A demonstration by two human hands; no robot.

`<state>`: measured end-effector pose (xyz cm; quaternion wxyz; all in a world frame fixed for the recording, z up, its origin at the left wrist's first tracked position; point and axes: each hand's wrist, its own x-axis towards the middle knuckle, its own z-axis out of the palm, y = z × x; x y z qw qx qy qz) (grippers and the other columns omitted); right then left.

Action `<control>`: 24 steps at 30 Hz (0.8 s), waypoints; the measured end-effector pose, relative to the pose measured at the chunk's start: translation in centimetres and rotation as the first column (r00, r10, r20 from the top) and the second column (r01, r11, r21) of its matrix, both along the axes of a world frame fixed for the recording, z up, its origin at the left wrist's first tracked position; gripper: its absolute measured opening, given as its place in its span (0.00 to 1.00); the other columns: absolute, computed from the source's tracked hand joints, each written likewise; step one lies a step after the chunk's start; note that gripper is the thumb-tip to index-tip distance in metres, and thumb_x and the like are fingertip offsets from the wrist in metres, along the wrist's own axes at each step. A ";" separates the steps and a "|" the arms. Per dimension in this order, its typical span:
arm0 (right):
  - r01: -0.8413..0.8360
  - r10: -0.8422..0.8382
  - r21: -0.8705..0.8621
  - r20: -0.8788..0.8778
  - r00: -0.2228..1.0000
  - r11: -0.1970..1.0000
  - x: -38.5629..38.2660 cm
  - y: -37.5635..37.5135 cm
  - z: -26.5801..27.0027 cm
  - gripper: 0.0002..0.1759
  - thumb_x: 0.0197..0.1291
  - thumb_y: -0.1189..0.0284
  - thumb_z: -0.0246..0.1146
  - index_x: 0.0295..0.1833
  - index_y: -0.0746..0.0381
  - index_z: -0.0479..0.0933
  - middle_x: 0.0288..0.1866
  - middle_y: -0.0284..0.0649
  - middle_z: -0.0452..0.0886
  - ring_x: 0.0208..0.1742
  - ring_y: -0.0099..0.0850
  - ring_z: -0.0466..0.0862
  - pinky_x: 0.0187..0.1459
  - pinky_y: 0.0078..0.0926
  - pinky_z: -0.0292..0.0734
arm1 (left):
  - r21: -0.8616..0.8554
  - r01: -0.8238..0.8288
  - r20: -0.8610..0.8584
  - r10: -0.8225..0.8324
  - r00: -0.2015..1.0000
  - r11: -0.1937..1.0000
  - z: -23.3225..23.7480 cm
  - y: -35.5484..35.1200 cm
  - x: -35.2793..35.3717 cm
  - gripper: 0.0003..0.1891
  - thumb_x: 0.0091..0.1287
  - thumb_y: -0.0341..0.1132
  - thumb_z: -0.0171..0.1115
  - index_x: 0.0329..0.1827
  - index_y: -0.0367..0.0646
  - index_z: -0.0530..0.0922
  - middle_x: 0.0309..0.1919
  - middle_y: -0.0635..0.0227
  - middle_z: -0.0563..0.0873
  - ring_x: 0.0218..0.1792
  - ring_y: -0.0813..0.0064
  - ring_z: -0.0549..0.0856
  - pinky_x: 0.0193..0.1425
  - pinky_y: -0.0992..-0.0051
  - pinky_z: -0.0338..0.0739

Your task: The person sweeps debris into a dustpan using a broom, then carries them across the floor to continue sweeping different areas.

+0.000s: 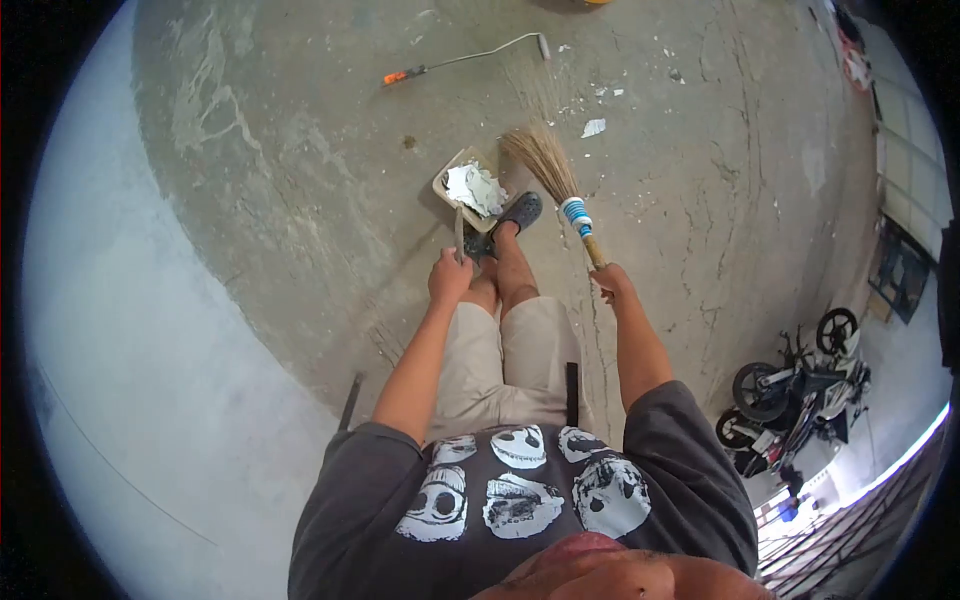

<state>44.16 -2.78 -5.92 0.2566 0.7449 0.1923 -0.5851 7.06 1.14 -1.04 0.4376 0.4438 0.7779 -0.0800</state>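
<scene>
My left hand (451, 276) is closed round the upright handle of a dustpan (441, 184). White flakes and scraps (476, 190) lie heaped in its pan, which is down by my feet. In my right hand (612, 282) is the short handle of a stick broom (545, 160), bound with blue and white wrapping. The broom's bristles fan out toward the floor just right of the dustpan and look slightly blurred at the tips. A larger white flake (594, 128) lies on the concrete to the right of the bristles, with smaller bits scattered about it.
A paint roller (470, 62) with an orange handle lies on the floor ahead. Parked motorcycles (800, 385) stand to the right. A pale wall (120, 300) curves along the left. My foot in a dark clog (522, 211) is close beside the dustpan. Cracks run across the concrete floor.
</scene>
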 end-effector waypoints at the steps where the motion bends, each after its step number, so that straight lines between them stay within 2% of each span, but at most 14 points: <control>1: -0.085 0.084 0.024 0.054 0.995 0.996 0.4 -1.1 -0.7 0.21 0.56 0.59 0.62 0.41 0.67 0.72 0.29 0.45 0.79 0.20 0.37 0.81 0.25 0.42 0.79 | 0.004 0.022 0.010 -0.022 1.000 1.000 0.1 -0.3 -0.1 0.21 0.62 0.43 0.55 0.54 0.40 0.74 0.43 0.47 0.84 0.46 0.47 0.83 0.50 0.56 0.77; 2: -0.067 0.065 0.027 0.066 0.996 0.997 0.7 -2.4 -1.3 0.21 0.56 0.59 0.62 0.41 0.67 0.72 0.29 0.45 0.79 0.20 0.37 0.81 0.25 0.42 0.79 | 0.058 0.032 -0.033 -0.030 0.999 0.998 0.1 -0.6 -0.1 0.20 0.62 0.43 0.56 0.53 0.40 0.75 0.42 0.47 0.85 0.45 0.48 0.84 0.49 0.56 0.77; 4: -0.405 0.297 0.300 0.346 0.890 0.864 0.9 -4.3 -1.5 0.20 0.56 0.57 0.62 0.41 0.64 0.74 0.32 0.47 0.82 0.26 0.43 0.83 0.32 0.44 0.79 | 0.122 0.042 -0.065 -0.035 0.997 0.992 -0.2 -1.2 -0.2 0.19 0.61 0.43 0.57 0.51 0.40 0.76 0.41 0.48 0.85 0.44 0.48 0.84 0.48 0.56 0.78; 6: -0.462 0.331 0.357 0.371 0.868 0.812 0.4 -4.8 -0.6 0.20 0.56 0.56 0.62 0.41 0.62 0.74 0.33 0.49 0.82 0.30 0.46 0.83 0.34 0.45 0.79 | 0.200 0.045 -0.089 -0.028 0.996 0.979 -0.6 -1.8 -0.9 0.18 0.61 0.42 0.57 0.49 0.40 0.77 0.39 0.49 0.85 0.42 0.48 0.84 0.47 0.56 0.78; 8: -0.515 0.360 0.412 0.398 0.844 0.752 -0.6 -5.6 0.3 0.20 0.56 0.54 0.62 0.41 0.60 0.75 0.35 0.50 0.83 0.34 0.49 0.83 0.37 0.46 0.78 | 0.198 0.034 -0.095 -0.015 0.995 0.980 -0.7 -2.1 -1.4 0.18 0.61 0.42 0.57 0.48 0.40 0.76 0.39 0.49 0.85 0.42 0.48 0.84 0.46 0.56 0.78; 10: -0.429 0.273 0.448 0.373 0.887 0.784 -0.8 -7.6 1.1 0.21 0.59 0.51 0.61 0.41 0.59 0.74 0.34 0.52 0.82 0.38 0.52 0.82 0.38 0.49 0.77 | 0.190 0.021 -0.096 -0.003 0.995 0.981 -0.8 -2.3 -1.7 0.17 0.61 0.42 0.57 0.48 0.40 0.76 0.38 0.49 0.85 0.41 0.48 0.84 0.46 0.56 0.78; 12: -0.425 0.261 0.437 0.388 0.884 0.792 -0.9 -9.4 1.2 0.23 0.59 0.49 0.60 0.42 0.60 0.73 0.35 0.52 0.82 0.38 0.53 0.82 0.38 0.50 0.76 | 0.205 -0.003 -0.075 0.019 0.997 0.979 -0.8 -2.6 -1.9 0.17 0.61 0.42 0.58 0.47 0.40 0.76 0.38 0.49 0.85 0.41 0.48 0.84 0.45 0.56 0.78; 15: -0.257 0.026 0.461 0.450 0.893 0.849 -0.9 -10.4 0.6 0.24 0.61 0.49 0.59 0.42 0.63 0.72 0.36 0.54 0.82 0.42 0.57 0.81 0.39 0.52 0.74 | 0.209 -0.015 -0.037 0.024 0.999 0.978 -1.2 -3.1 -2.1 0.17 0.61 0.42 0.57 0.47 0.40 0.76 0.38 0.49 0.85 0.41 0.48 0.84 0.44 0.56 0.78; 16: -0.257 0.022 0.464 0.455 0.890 0.848 -0.4 -10.9 -0.7 0.24 0.61 0.49 0.59 0.42 0.63 0.72 0.36 0.54 0.82 0.42 0.57 0.81 0.39 0.52 0.74 | 0.213 -0.014 -0.032 0.021 0.999 0.977 -1.3 -3.2 -2.2 0.17 0.61 0.42 0.57 0.47 0.40 0.76 0.38 0.49 0.85 0.41 0.48 0.84 0.44 0.56 0.78; 18: -0.279 -0.105 0.610 0.516 0.850 0.742 0.7 -11.4 -3.0 0.25 0.62 0.51 0.58 0.42 0.66 0.73 0.31 0.53 0.82 0.34 0.52 0.83 0.34 0.48 0.76 | 0.221 -0.001 -0.034 0.009 0.999 0.975 -1.5 -4.0 -2.1 0.16 0.62 0.42 0.57 0.47 0.40 0.76 0.38 0.49 0.85 0.42 0.49 0.84 0.45 0.56 0.77; 19: -0.280 -0.102 0.605 0.518 0.849 0.745 1.1 -10.8 -3.7 0.25 0.62 0.51 0.58 0.42 0.66 0.73 0.31 0.53 0.82 0.34 0.52 0.83 0.34 0.48 0.76 | 0.216 -0.001 -0.032 0.008 0.999 0.976 -1.8 -4.6 -2.2 0.16 0.62 0.42 0.57 0.47 0.40 0.76 0.38 0.49 0.85 0.42 0.49 0.84 0.45 0.56 0.77; 21: 0.105 -0.371 0.605 0.334 0.867 0.789 1.8 -9.0 -5.1 0.25 0.62 0.53 0.58 0.42 0.70 0.74 0.26 0.50 0.81 0.24 0.43 0.83 0.26 0.40 0.77 | 0.309 0.003 -0.045 0.011 0.999 0.951 -2.4 -5.2 -2.5 0.16 0.62 0.41 0.57 0.47 0.40 0.76 0.39 0.49 0.85 0.43 0.48 0.83 0.46 0.56 0.77; 22: 0.105 -0.372 0.607 0.333 0.866 0.788 2.2 -8.5 -5.4 0.25 0.62 0.53 0.58 0.42 0.70 0.74 0.26 0.50 0.81 0.24 0.43 0.83 0.26 0.40 0.77 | 0.311 0.003 -0.045 0.011 0.999 0.950 -2.3 -5.3 -2.6 0.16 0.62 0.41 0.57 0.47 0.40 0.76 0.39 0.49 0.85 0.43 0.48 0.83 0.46 0.56 0.77; 24: 0.139 -0.313 0.486 0.298 0.902 0.863 2.7 -7.8 -5.6 0.25 0.62 0.55 0.59 0.41 0.72 0.74 0.23 0.47 0.80 0.17 0.35 0.80 0.21 0.34 0.76 | 0.274 -0.050 -0.003 0.053 0.999 0.960 -2.0 -5.4 -2.8 0.16 0.62 0.40 0.57 0.47 0.40 0.76 0.40 0.50 0.85 0.44 0.49 0.83 0.47 0.57 0.77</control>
